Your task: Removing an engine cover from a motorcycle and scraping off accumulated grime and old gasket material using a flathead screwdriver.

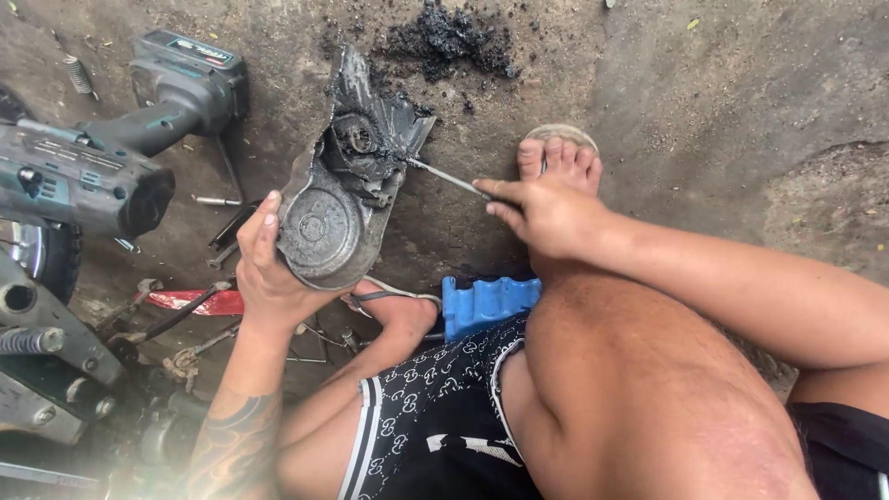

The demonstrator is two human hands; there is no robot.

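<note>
**Scraping a grimy engine cover on the ground**

We see the left hand [269,268] clasped around the lower edge of a greasy metal engine cover [338,199], holding it tilted up off the dirt floor [704,93]. The right hand [546,215] is closed around a thin metal tool [444,176], whose tip touches the black, caked inside of the cover. A heap of black sludge [449,37] lies on the dirt just beyond the cover. A cordless power tool [102,148] rests to the left, well apart from both hands. A blue plastic block [486,304] sits beneath the knees, and a red-handled tool [190,301] lies beside the left wrist.
</note>
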